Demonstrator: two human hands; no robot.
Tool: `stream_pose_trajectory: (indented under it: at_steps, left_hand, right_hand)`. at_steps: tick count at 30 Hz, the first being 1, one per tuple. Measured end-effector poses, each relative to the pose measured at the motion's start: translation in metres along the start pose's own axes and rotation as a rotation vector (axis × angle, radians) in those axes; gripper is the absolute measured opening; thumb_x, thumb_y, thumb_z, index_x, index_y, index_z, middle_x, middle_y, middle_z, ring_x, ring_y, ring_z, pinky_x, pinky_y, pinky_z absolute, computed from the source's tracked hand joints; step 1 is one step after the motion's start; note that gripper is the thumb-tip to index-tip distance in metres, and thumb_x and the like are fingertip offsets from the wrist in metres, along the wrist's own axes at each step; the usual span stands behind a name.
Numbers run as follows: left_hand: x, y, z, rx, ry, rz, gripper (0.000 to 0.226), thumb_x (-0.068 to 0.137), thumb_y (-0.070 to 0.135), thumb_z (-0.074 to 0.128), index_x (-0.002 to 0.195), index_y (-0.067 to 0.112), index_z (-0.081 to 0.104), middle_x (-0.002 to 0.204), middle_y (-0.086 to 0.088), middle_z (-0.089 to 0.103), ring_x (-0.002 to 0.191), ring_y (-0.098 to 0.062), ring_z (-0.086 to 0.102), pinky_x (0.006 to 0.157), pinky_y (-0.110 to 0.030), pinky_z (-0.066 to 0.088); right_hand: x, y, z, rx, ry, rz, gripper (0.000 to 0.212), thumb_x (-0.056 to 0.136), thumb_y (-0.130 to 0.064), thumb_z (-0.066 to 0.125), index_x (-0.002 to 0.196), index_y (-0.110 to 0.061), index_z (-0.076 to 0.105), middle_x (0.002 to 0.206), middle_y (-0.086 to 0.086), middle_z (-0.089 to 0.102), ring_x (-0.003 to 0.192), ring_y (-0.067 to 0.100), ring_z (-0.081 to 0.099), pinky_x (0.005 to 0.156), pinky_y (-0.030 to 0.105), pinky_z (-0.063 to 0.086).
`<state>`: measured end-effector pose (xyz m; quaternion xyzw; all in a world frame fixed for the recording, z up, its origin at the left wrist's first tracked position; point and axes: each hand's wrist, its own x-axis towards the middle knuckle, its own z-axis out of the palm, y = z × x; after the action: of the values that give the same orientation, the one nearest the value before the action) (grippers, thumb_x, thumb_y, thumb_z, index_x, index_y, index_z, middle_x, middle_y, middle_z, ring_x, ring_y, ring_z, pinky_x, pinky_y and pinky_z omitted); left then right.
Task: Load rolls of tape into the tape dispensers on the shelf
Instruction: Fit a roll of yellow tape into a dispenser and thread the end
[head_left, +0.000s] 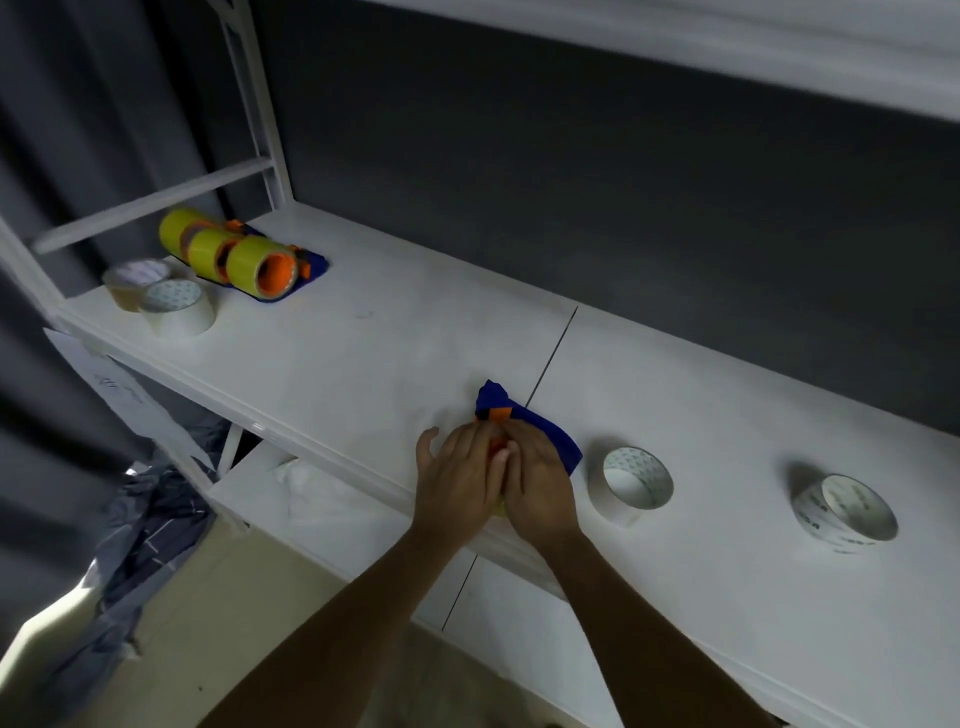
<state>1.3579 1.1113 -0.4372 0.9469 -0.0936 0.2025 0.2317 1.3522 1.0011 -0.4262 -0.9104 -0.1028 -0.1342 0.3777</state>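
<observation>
So I'm looking down at the white shelf and both hands are pressing together over a blue and orange tape dispenser near the front edge. My left hand and right hand are touching each other, fingers closing over the dispenser, with a bit of yellow peeking out under the palms. Two white tape rolls are sitting to the right of it. Way off at the far left, three dispensers already carrying yellow rolls are lying side by side, with two more rolls just beside them.
</observation>
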Motion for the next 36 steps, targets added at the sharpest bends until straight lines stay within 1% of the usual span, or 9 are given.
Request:
stream_pose_trajectory:
  at_steps: [4, 9, 11, 14, 22, 25, 29, 33, 36]
  left_hand:
    - [-0.001, 0.001, 0.001, -0.079, -0.028, -0.019, 0.063, 0.100, 0.047, 0.013, 0.109, 0.013, 0.065, 0.099, 0.001, 0.071, 0.095, -0.016, 0.066, 0.100, -0.035, 0.027]
    - [-0.011, 0.004, -0.009, -0.156, -0.178, -0.249, 0.070, 0.091, 0.061, 0.028, 0.141, 0.013, 0.036, 0.143, -0.007, 0.043, 0.133, -0.023, 0.037, 0.105, -0.035, 0.030]
    - [-0.015, 0.004, -0.015, -0.079, -0.264, -0.413, 0.060, 0.094, 0.055, 0.035, 0.134, 0.011, 0.043, 0.136, -0.011, 0.044, 0.127, -0.028, 0.039, 0.101, -0.036, 0.035]
    - [-0.009, 0.004, -0.023, -0.158, -0.423, -0.497, 0.049, 0.095, 0.049, 0.038, 0.116, 0.008, 0.054, 0.117, -0.012, 0.053, 0.115, -0.030, 0.047, 0.093, -0.035, 0.036]
    - [-0.003, 0.009, -0.053, -0.934, -0.362, -0.749, 0.039, 0.086, 0.028, 0.065, 0.113, 0.020, 0.038, 0.113, -0.005, 0.051, 0.100, -0.018, 0.056, 0.087, -0.035, 0.053]
    - [0.001, 0.002, -0.064, -1.166, -0.331, -0.837, 0.053, 0.082, 0.017, 0.070, 0.124, 0.018, 0.039, 0.117, -0.009, 0.054, 0.104, -0.018, 0.057, 0.077, -0.023, 0.050]
    - [0.001, 0.002, -0.075, -1.200, -0.378, -0.815, 0.064, 0.081, 0.013, 0.071, 0.136, 0.017, 0.038, 0.120, -0.011, 0.059, 0.108, -0.020, 0.058, 0.090, -0.030, 0.047]
    - [0.001, 0.013, -0.085, -1.081, -0.435, -0.746, 0.046, 0.085, 0.036, 0.065, 0.127, 0.024, 0.051, 0.125, -0.002, 0.060, 0.116, -0.017, 0.055, 0.099, -0.032, 0.041]
    - [0.007, 0.037, -0.091, -0.964, -0.344, -0.755, 0.057, 0.088, 0.068, 0.028, 0.105, 0.024, 0.060, 0.110, 0.000, 0.065, 0.103, -0.017, 0.061, 0.095, -0.035, 0.044]
  right_hand:
    - [0.000, -0.003, -0.002, 0.022, -0.047, 0.033, 0.053, 0.095, -0.032, 0.023, 0.130, -0.006, 0.052, 0.129, 0.008, 0.058, 0.120, 0.017, 0.052, 0.108, 0.032, 0.039]
    - [-0.005, 0.002, -0.007, 0.082, 0.060, 0.157, 0.042, 0.091, -0.006, 0.050, 0.132, -0.011, 0.045, 0.132, 0.005, 0.049, 0.117, 0.016, 0.049, 0.095, 0.024, 0.043]
    - [-0.009, -0.001, -0.008, 0.066, 0.123, 0.306, 0.041, 0.088, -0.007, 0.053, 0.128, -0.010, 0.046, 0.126, 0.006, 0.050, 0.107, 0.016, 0.050, 0.084, 0.020, 0.041]
    - [-0.006, -0.005, -0.010, 0.159, -0.020, 0.516, 0.026, 0.091, -0.008, 0.049, 0.118, -0.009, 0.051, 0.112, 0.008, 0.062, 0.086, 0.015, 0.055, 0.065, 0.018, 0.041]
    - [-0.007, -0.011, -0.017, 0.390, 0.123, 0.440, 0.032, 0.091, 0.001, 0.047, 0.119, -0.010, 0.058, 0.106, -0.001, 0.063, 0.093, 0.015, 0.057, 0.072, 0.013, 0.044]
    - [-0.008, -0.017, -0.023, 0.592, 0.157, 0.499, 0.018, 0.096, -0.018, 0.048, 0.100, -0.024, 0.064, 0.097, -0.005, 0.066, 0.097, 0.018, 0.060, 0.084, 0.030, 0.052]
    - [0.001, -0.029, -0.034, 0.735, 0.093, 0.735, 0.040, 0.097, -0.054, 0.028, 0.089, -0.032, 0.061, 0.085, -0.001, 0.066, 0.088, 0.017, 0.062, 0.086, 0.037, 0.051]
    - [0.004, -0.041, -0.038, 0.699, 0.204, 0.721, 0.065, 0.097, -0.049, 0.030, 0.099, 0.006, 0.065, 0.095, 0.028, 0.066, 0.078, 0.029, 0.063, 0.065, 0.026, 0.047]
    - [-0.001, -0.048, -0.040, 0.683, 0.234, 0.648, 0.070, 0.096, -0.051, 0.028, 0.093, 0.009, 0.064, 0.086, 0.028, 0.066, 0.073, 0.028, 0.062, 0.059, 0.020, 0.046]
